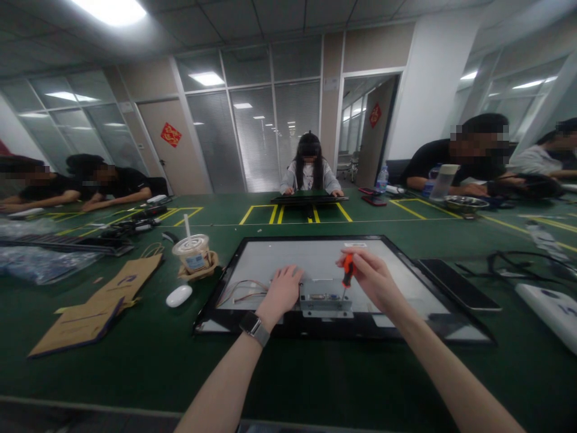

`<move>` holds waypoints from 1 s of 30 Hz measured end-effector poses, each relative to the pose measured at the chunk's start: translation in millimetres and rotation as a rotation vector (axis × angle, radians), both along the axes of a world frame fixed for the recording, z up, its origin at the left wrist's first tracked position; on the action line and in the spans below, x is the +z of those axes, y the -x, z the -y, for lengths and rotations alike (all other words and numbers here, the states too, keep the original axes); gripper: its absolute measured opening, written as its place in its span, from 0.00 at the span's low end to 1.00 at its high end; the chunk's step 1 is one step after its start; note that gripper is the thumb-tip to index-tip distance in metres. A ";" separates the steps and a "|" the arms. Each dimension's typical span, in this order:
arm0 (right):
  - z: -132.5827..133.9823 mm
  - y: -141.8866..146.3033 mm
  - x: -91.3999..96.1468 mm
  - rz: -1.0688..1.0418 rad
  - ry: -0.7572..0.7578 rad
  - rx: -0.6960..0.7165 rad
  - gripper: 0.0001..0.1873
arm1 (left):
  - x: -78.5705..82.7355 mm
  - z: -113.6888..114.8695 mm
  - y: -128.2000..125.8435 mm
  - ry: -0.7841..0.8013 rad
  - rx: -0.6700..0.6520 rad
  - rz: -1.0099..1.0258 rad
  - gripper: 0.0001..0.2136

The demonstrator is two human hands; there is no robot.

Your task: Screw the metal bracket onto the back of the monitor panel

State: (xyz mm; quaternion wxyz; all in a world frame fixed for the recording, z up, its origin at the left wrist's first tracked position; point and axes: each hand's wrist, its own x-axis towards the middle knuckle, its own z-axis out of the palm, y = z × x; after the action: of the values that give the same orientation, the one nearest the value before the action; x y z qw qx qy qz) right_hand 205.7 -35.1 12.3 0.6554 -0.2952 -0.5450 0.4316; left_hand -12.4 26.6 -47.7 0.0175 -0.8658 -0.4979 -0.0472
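Two forearms (225,379), one screwdriver (347,272)

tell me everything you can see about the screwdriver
The screwdriver has a bright orange-red handle with black parts, plastic by its look, and a thin, metallic-looking shaft. The right hand holds it by the handle, the fingers hiding part of it. It stands close to upright, tilted slightly, tip down at the right end of the metal bracket on the panel. The tip is too small to show its shape or whether it sits in a screw.
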 end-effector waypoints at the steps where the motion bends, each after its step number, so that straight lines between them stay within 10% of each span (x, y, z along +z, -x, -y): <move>1: 0.8 0.4 1.0 -0.008 0.002 0.020 0.14 | -0.7 -0.3 0.1 -0.002 0.001 0.001 0.24; 30: -4.9 -0.4 -3.2 -0.117 0.110 -0.117 0.16 | 1.0 2.0 0.0 -0.011 -0.007 0.002 0.25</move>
State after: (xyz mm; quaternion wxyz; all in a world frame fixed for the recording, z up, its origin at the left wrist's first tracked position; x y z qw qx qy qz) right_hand 206.1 -30.2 9.1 0.6929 -0.3363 -0.4631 0.4385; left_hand -12.4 24.6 -46.7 0.0215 -0.8673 -0.4947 -0.0508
